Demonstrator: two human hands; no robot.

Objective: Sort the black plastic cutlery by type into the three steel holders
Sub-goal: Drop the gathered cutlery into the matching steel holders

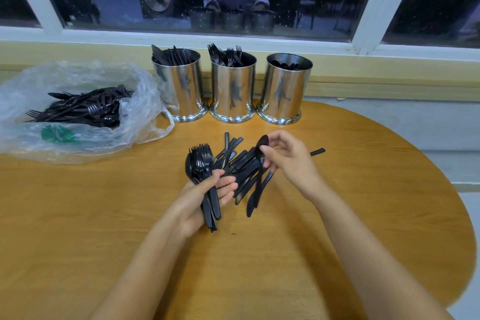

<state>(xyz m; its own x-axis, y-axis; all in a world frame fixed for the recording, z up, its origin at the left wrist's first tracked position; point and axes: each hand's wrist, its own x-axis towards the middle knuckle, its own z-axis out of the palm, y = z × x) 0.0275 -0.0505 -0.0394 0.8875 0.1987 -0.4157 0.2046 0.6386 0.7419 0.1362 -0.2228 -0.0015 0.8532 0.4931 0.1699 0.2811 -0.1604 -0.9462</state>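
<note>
Three steel holders stand in a row by the window: the left holder (pixel 181 88) has knives, the middle holder (pixel 233 91) has forks, the right holder (pixel 284 91) has spoons. My left hand (pixel 205 196) grips a bundle of black forks and spoons (pixel 201 163), heads pointing up. My right hand (pixel 288 161) pinches a black spoon (pixel 262 143) by its bowl end over a loose pile of black cutlery (pixel 241 169) lying on the table. One black piece (pixel 317 152) sticks out to the right of my right hand.
A clear plastic bag (pixel 78 138) holding several more mixed black pieces (pixel 83 109) lies at the left on the round wooden table (pixel 363 215). A window sill and dark glass run behind the holders. The table's curved edge drops off at the right.
</note>
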